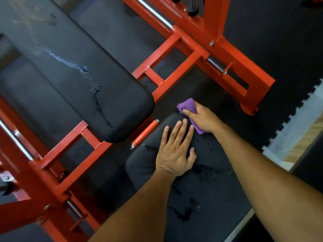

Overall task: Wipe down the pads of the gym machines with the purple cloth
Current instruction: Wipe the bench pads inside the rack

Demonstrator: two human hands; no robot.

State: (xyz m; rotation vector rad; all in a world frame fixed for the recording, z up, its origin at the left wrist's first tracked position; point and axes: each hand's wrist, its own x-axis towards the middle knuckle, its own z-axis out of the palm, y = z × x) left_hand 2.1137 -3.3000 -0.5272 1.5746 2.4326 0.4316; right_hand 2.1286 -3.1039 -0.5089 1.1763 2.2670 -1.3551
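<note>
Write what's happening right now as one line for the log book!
right hand: grips purple cloth at seat pad far edge | left hand: flat on seat pad | back pad: wet streaks

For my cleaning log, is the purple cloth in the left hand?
No, the right hand holds the purple cloth; the left hand lies flat.
</note>
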